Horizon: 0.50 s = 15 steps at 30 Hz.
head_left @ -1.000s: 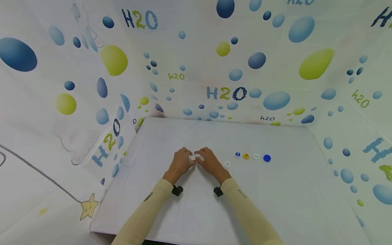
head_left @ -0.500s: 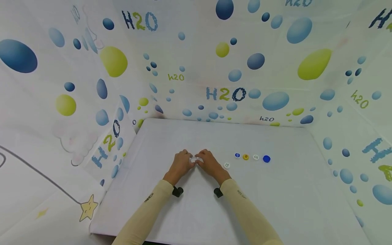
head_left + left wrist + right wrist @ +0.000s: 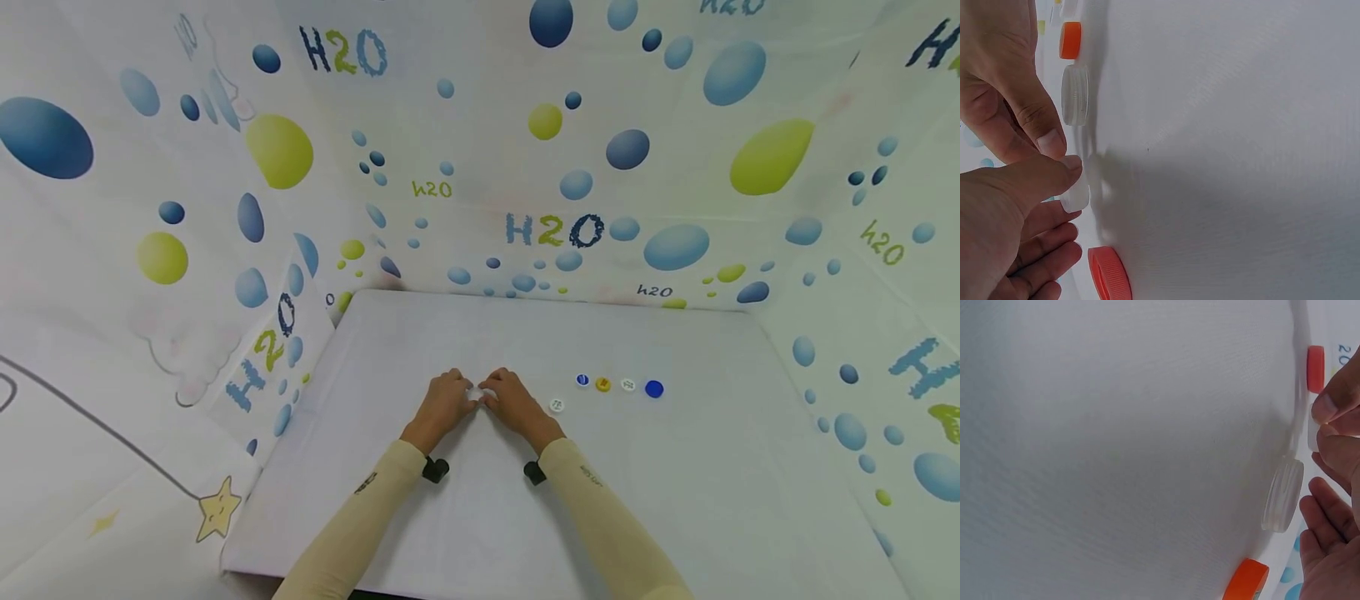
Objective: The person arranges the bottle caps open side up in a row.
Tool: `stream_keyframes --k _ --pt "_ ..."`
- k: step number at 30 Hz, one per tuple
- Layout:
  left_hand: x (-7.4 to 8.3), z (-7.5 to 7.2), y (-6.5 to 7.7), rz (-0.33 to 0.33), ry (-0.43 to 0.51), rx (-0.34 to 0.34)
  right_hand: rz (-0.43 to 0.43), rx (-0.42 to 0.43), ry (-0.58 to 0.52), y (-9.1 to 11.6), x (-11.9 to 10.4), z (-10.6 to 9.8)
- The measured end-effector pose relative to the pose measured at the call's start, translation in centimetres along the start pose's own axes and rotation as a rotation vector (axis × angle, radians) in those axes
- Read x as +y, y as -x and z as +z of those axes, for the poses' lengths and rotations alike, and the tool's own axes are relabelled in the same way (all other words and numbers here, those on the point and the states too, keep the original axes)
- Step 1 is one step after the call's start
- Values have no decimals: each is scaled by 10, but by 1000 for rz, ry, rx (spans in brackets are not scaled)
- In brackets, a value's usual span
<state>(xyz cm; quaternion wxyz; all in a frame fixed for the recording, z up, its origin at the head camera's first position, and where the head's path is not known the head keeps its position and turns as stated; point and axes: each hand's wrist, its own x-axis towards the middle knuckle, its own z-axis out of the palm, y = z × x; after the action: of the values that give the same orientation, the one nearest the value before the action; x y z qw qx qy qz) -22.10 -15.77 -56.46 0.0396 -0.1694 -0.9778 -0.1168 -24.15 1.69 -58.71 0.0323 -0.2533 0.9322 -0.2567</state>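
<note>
Translucent white, the small piece (image 3: 1076,197) lies directly between the left hand (image 3: 442,402) and right hand (image 3: 515,402); I see both pinching it, thumb tips close together, so neither is nearer. In my head view its showing part runs crosswise, hand to hand; I can't make out its true long axis. Farther out, a clear cap (image 3: 1075,95), then an orange cap (image 3: 1070,41), sit rightward; a red cap (image 3: 1110,275) sits leftward.
</note>
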Motion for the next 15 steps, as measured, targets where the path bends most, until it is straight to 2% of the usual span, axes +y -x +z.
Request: stream_keyframes --k 4,10,15 --pt "0 0 0 20 -38 5 12 -7 14 0 0 0" --pt "-3 4 -2 34 -71 -5 -38 15 37 1 -2 0" --pt "-5 9 -3 46 -100 -2 -42 16 22 3 -5 -2"
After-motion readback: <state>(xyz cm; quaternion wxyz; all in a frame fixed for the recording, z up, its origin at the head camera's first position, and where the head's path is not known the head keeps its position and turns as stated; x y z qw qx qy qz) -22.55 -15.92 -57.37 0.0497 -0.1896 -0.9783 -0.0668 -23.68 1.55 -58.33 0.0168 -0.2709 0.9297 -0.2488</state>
